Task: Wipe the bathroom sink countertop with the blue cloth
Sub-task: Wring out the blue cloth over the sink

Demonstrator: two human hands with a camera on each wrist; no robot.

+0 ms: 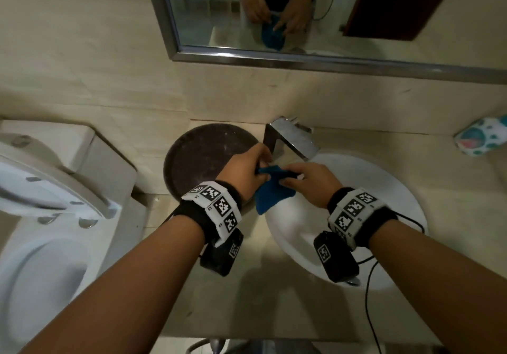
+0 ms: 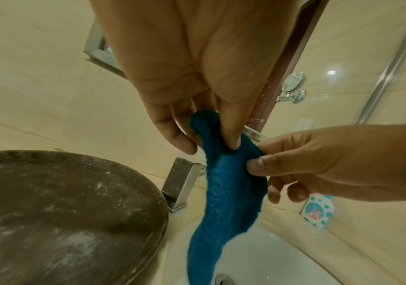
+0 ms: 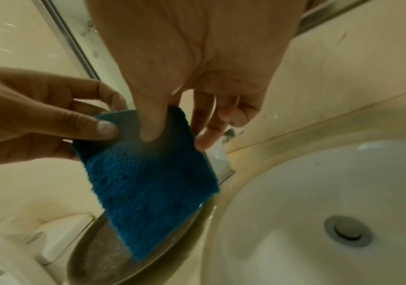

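The blue cloth [image 2: 231, 194] runs off the left wrist view's bottom edge. In the head view, the faucet's [image 1: 292, 141] spout tip is hidden behind the hands, and the patterned packet [image 1: 482, 139] is blurred, its print unreadable.

Bathroom, toilet [image 1: 49, 216], sink [image 1: 397, 189], mirror [image 1: 247, 24]

- Blue cloth [image 1: 270, 193]: small piece of deep blue, fluffy pile fabric, held up in the air by its upper edge and hanging limp, lower end free, over the left rim of the white basin.
- Countertop [image 1: 247, 293]: pale beige stone surface set around the white oval basin; it runs along the tiled wall, and the cloth hangs clear above it, not touching.
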